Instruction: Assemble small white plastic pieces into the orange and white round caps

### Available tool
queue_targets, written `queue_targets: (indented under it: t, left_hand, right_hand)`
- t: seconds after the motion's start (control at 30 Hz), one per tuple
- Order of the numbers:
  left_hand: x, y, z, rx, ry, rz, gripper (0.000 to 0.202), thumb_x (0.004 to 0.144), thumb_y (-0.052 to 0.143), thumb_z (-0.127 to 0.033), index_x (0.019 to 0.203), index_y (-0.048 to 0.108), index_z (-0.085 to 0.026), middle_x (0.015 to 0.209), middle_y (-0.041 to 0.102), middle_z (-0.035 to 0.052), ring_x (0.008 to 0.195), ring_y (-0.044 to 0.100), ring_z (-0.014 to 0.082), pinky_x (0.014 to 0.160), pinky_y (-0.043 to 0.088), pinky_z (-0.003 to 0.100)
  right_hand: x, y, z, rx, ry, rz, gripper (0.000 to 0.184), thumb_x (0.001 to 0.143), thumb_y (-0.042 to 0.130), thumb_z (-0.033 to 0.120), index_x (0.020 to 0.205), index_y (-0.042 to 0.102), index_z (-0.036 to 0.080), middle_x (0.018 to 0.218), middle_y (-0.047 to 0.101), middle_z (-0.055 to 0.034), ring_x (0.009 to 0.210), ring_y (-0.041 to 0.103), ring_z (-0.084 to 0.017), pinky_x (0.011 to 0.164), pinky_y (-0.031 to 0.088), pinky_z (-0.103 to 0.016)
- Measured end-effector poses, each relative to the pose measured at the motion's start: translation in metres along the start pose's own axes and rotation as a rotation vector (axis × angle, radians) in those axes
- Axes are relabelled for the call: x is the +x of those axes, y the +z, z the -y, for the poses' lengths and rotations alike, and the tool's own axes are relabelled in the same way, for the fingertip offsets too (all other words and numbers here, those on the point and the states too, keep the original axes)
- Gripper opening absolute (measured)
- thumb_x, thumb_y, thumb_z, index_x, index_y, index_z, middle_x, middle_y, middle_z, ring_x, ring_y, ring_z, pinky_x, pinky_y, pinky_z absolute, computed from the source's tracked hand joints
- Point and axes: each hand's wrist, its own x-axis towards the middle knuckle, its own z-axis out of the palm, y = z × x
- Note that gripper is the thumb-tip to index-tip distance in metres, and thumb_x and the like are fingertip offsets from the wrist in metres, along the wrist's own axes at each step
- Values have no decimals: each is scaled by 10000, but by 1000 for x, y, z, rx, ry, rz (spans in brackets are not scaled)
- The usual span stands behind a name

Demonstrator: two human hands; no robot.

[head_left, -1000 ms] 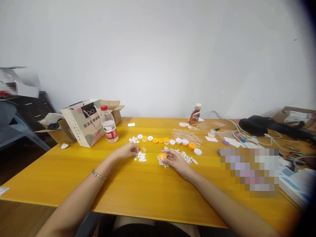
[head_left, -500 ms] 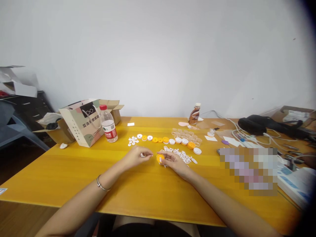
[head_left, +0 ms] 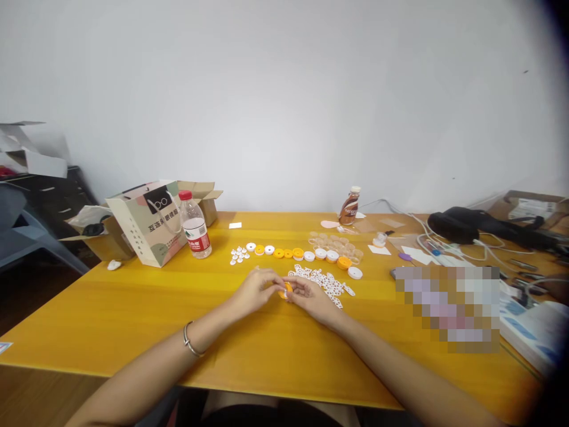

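Between my hands is an orange round cap (head_left: 285, 292) with a small white piece at its middle. My right hand (head_left: 315, 301) pinches it from the right, thumb in front. The fingertips of my left hand (head_left: 260, 290) close on its left edge. White openwork pieces (head_left: 326, 283) lie in a loose pile just behind my right hand. Beyond both hands runs a row of orange and white round caps (head_left: 288, 253). Small white knobs (head_left: 239, 255) are grouped at the row's left end. Clear plastic cups (head_left: 338, 242) stand behind its right part.
At the left stand a red-capped water bottle (head_left: 196, 231), a paper bag (head_left: 153, 228) and a cardboard box (head_left: 207, 198). A brown drink bottle (head_left: 349, 207) is at the back. Cables (head_left: 480, 252), papers (head_left: 415, 255) and a black bag (head_left: 462, 224) crowd the right side.
My left hand has moved right and now meets the orange cap, fingertips against it. The right hand has shifted only slightly, and the cap has turned more edge-on.
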Motion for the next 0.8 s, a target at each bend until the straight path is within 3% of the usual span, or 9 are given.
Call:
queue_targets:
  t: [0.17, 0.5, 0.8]
  left_hand:
    - [3, 4, 5, -51, -41, -69, 108, 749, 560, -230, 712, 648, -178, 830, 594, 43, 827, 540, 155, 809, 389, 277]
    - [1, 7, 1, -96, -76, -42, 92, 740, 568, -245, 742, 567, -153, 738, 605, 11, 707, 540, 121, 660, 393, 227]
    - [6, 9, 6, -142, -86, -69, 154, 771, 531, -303, 798, 539, -151, 769, 602, 12, 706, 538, 112, 618, 388, 206]
  right_hand:
    - [-1, 1, 0, -39, -7, 2, 407, 642, 655, 339, 1010, 524, 226, 774, 568, 7, 711, 556, -129, 742, 439, -304]
    - [-4, 4, -1, 22, -44, 28, 457, 674, 634, 338, 1035, 369, 250, 717, 556, 42, 664, 537, -109, 684, 412, -270]
    - [-1, -4, 1, 52, -17, 17, 350, 639, 665, 316, 916, 475, 218, 717, 590, 27, 661, 555, -111, 665, 418, -263]
